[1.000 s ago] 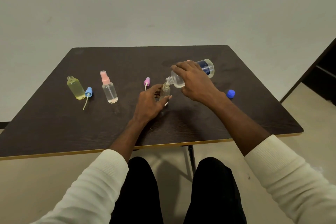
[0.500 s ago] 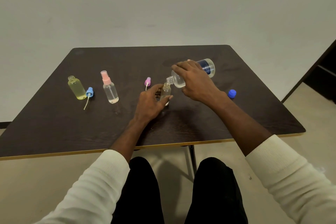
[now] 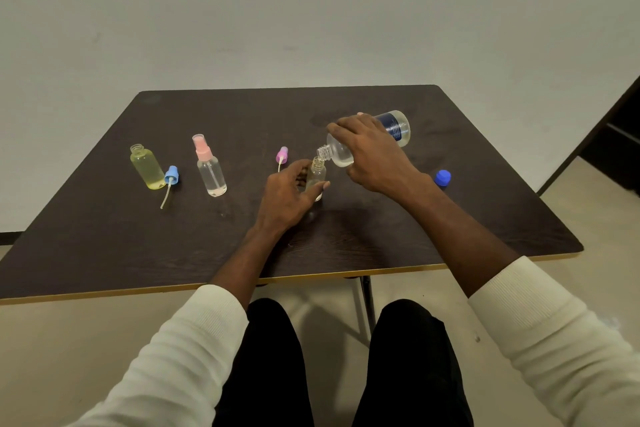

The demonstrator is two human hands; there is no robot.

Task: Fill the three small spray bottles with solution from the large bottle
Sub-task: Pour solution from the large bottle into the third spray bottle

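My right hand grips the large clear bottle with a dark blue label, tilted on its side so its open neck sits just over the mouth of a small clear bottle. My left hand holds that small bottle upright on the dark table. Its purple spray top lies just left of it. A capped clear bottle with a pink spray top stands further left. An open yellowish bottle stands at far left, with a blue spray top lying beside it.
The large bottle's blue cap lies on the table to the right of my right wrist. A pale wall rises behind the table. My knees sit under its near edge. A dark piece of furniture stands at the far right.
Almost nothing has moved; both hands stay in place, with the large bottle still tipped over the small bottle's mouth.
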